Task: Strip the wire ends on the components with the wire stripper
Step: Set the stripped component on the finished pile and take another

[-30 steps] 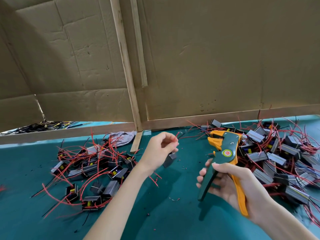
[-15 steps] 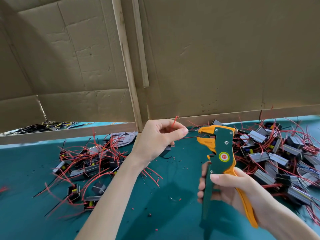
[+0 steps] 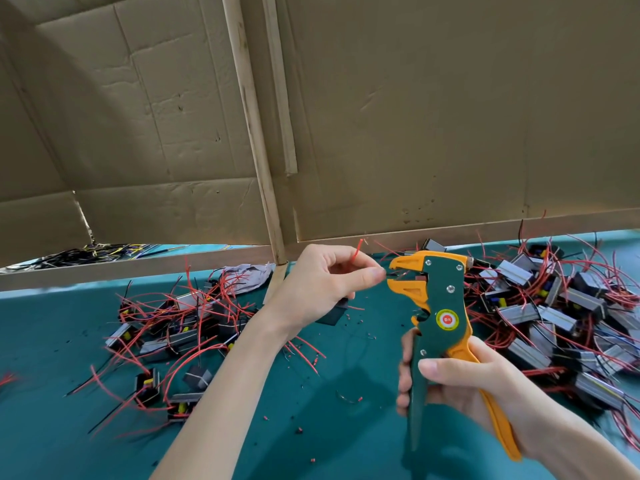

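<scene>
My right hand point(image 3: 460, 386) grips the handles of the green and orange wire stripper point(image 3: 434, 306), held upright with its jaws pointing left. My left hand point(image 3: 322, 285) pinches a thin wire of a dark component point(image 3: 334, 313) that hangs below the palm, mostly hidden. A black wire end runs from my fingertips into the stripper's jaws. A red wire point(image 3: 358, 249) of the same component sticks up above my fingers.
A pile of components with red wires point(image 3: 180, 327) lies on the teal table point(image 3: 311, 438) at the left, a bigger pile point(image 3: 561, 313) at the right. Bits of stripped insulation dot the table. A cardboard wall point(image 3: 415, 116) with wooden battens stands behind.
My left hand rose from the table with the component and brought a wire to the stripper. The stripper came up and left, and its jaws now meet the wire end.
</scene>
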### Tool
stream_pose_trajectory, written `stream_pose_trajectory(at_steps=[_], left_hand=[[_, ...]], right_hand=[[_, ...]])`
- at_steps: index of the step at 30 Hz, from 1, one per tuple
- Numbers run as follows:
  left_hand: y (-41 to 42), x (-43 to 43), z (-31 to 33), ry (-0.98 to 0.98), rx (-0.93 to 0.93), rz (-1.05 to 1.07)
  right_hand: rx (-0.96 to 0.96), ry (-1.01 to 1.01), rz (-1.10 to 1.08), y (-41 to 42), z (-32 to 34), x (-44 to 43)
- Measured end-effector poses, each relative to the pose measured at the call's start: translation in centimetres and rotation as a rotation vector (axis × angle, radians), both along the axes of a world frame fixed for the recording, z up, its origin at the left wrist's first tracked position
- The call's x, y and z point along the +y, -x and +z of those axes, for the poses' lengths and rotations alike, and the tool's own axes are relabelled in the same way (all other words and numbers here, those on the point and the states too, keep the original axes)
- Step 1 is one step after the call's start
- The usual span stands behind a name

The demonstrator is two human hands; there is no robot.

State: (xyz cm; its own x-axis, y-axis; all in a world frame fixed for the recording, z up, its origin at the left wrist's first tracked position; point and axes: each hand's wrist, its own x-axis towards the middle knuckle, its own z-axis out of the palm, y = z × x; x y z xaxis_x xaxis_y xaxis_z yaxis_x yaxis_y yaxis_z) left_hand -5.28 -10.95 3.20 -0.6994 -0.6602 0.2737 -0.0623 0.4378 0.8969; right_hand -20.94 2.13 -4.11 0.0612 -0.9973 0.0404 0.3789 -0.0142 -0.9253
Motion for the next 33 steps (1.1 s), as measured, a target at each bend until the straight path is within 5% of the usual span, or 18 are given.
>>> stream_pose_trajectory(at_steps=[11, 20, 25, 33], left_hand=[[-0.2, -0.2, 0.0, 0.011, -0.053, -0.026], [0.1, -0.4, -0.8, -0.010, -0.099, -0.072], [0.5, -0.2, -1.5, -0.148, -0.039, -0.126], [-0.1, -1.0, -1.0, 0.127, -0.018, 0.023]], right_hand=[[0.045, -0.004, -0.011, -0.2, 0.0, 0.2], [0.205, -0.076, -0.266, -0.9, -1.1, 0.3], [-0.010, -0.028, -0.132, 0.1, -0.9, -0.5], [-0.052, -0.020, -0.117, 0.6, 0.0, -0.6]])
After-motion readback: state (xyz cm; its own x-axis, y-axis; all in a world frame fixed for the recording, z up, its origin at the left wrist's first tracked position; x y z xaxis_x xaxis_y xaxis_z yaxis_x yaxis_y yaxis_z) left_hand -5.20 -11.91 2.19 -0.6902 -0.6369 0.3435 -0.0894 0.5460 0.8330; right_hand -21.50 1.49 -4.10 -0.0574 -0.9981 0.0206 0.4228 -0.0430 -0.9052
